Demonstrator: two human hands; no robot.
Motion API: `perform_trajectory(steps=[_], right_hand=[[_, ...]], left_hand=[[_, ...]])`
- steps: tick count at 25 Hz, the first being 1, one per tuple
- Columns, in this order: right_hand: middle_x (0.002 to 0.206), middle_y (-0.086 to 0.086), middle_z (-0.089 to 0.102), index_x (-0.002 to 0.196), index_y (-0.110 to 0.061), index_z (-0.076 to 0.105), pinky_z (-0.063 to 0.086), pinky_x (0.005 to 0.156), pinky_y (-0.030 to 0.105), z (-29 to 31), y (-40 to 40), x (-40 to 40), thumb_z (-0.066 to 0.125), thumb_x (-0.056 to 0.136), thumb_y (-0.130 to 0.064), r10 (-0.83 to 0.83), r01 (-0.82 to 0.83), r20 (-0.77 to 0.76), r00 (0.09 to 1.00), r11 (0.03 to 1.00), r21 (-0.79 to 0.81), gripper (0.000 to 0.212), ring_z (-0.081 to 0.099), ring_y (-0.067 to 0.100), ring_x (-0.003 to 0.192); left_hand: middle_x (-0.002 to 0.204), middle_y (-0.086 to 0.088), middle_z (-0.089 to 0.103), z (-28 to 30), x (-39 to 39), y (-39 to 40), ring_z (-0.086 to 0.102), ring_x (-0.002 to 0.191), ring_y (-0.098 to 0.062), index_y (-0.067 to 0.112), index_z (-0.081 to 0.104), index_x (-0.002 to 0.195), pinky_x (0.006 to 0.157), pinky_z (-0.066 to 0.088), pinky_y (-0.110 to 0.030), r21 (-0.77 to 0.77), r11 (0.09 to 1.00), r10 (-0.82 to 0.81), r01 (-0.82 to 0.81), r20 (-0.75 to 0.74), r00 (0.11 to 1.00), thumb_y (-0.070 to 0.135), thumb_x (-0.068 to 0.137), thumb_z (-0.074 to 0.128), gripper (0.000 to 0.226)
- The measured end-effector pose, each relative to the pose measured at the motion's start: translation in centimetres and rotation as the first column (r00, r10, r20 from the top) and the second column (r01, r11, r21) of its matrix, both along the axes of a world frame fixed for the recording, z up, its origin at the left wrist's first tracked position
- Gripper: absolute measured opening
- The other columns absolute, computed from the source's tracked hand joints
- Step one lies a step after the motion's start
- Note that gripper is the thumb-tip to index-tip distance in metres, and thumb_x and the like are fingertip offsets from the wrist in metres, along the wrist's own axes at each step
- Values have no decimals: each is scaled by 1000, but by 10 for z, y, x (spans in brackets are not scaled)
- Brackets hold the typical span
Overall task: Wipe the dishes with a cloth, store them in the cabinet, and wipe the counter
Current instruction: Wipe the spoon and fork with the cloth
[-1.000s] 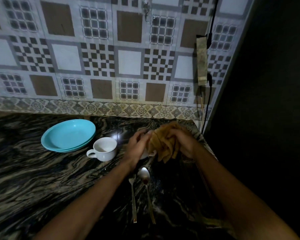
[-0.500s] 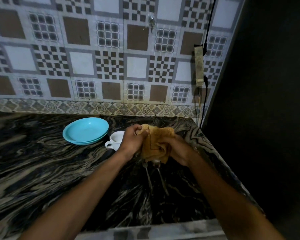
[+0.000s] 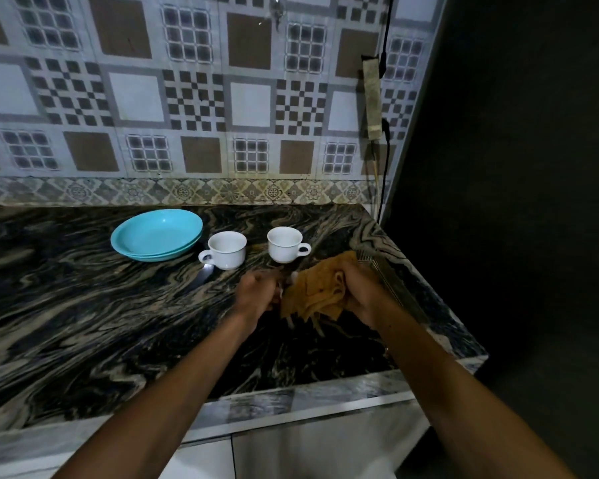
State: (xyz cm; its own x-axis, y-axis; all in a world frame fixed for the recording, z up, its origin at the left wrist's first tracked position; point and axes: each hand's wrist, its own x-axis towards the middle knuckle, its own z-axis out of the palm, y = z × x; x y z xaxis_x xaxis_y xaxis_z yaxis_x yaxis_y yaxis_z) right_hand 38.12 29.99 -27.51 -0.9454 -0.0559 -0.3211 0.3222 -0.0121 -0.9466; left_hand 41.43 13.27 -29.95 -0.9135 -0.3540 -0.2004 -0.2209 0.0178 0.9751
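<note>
Item: cloth [image 3: 320, 294], tan, bunched; gripped in the right hand [image 3: 359, 296], fingers curled round it. Left hand [image 3: 256, 294] closed on small cutlery at the cloth's left edge; the piece itself too hidden to name.

Change: a second white cup [image 3: 286, 248], a second ago held inside the cloth, now stands on the counter [image 3: 83, 323] just beyond the hands, handle right. The spoon and fork formerly lying below the hands no longer show there.

Beyond the left hand: first white cup [image 3: 226, 250]; farther left, stacked blue plates [image 3: 157, 235].

Reading: cup wiping judged finished; cutlery in progress; plates, storage and counter outstanding.
</note>
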Motion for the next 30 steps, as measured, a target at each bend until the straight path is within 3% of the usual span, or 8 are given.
perform_trajectory(steps=[2, 5, 8, 11, 18, 22, 24, 30], right_hand=[[105, 13, 69, 112, -8, 65, 54, 76, 35, 5, 7, -4, 32, 102, -43, -90, 92, 38, 995, 995, -50, 48, 66, 27, 84], [117, 15, 66, 121, -6, 60, 53, 78, 34, 7, 17, -8, 28, 101, -47, -121, 125, 62, 991, 990, -63, 56, 64, 28, 95], [120, 16, 66, 124, -6, 61, 54, 87, 43, 0, 20, -10, 26, 100, -52, -95, 98, 76, 993, 994, -40, 62, 64, 32, 105], [119, 17, 66, 124, -6, 61, 51, 94, 52, -6, 21, -15, 29, 98, -49, -80, 78, 90, 993, 996, 32, 59, 64, 34, 106], [121, 13, 64, 126, -17, 60, 50, 95, 51, -21, 7, -33, 31, 92, -63, -81, 65, 144, 986, 991, 117, 64, 63, 33, 106], [115, 14, 67, 122, -11, 61, 50, 94, 49, -22, -17, -24, 35, 95, -59, -10, -2, 176, 984, 998, 68, 61, 64, 33, 104], [115, 21, 65, 121, -1, 60, 50, 90, 43, -21, -29, -20, 36, 100, -44, 67, -65, 127, 990, 998, -23, 54, 62, 38, 106], [79, 24, 60, 100, -5, 64, 39, 55, 31, -7, -94, 15, 43, 97, -45, 337, -339, -130, 932, 941, 10, 45, 53, 28, 68]], left_hand=[[81, -17, 73, -15, -7, -5, 67, 73, -26, 14, 68, 57, 72, 54, -40, -283, 958, -26, 37, 42, 999, 30, 81, 63, 28], [96, -22, 69, -34, -21, -5, 66, 88, -33, 5, 65, 75, 74, 49, -35, -641, 742, -170, 198, 105, 980, 26, 87, 60, 25], [105, -15, 66, -49, -35, 2, 63, 97, -32, 8, 65, 101, 80, 51, -37, -723, 615, -223, 314, 223, 949, 47, 86, 54, 43], [115, -18, 63, -64, -49, 11, 61, 105, -35, 8, 63, 108, 87, 51, -42, -766, 555, -186, 325, 267, 946, 41, 92, 49, 40], [119, -19, 65, -64, -49, -2, 61, 111, -31, 4, 64, 117, 89, 47, -34, -631, 738, -108, 239, 240, 965, 27, 86, 63, 39], [50, -6, 65, -50, -29, -16, 62, 55, -22, 2, 66, 64, 57, 44, -25, -371, 920, -51, 125, 203, 978, 14, 92, 57, 32], [35, 3, 54, -40, -18, -25, 51, 35, -10, 4, 58, 60, 44, 39, -19, -236, 969, -34, 71, 157, 987, 13, 95, 54, 36], [58, -7, 55, -3, 26, -43, 48, 40, -13, 15, 45, 72, 41, 34, -21, -79, 991, 102, -112, -111, 989, 13, 96, 50, 25]])
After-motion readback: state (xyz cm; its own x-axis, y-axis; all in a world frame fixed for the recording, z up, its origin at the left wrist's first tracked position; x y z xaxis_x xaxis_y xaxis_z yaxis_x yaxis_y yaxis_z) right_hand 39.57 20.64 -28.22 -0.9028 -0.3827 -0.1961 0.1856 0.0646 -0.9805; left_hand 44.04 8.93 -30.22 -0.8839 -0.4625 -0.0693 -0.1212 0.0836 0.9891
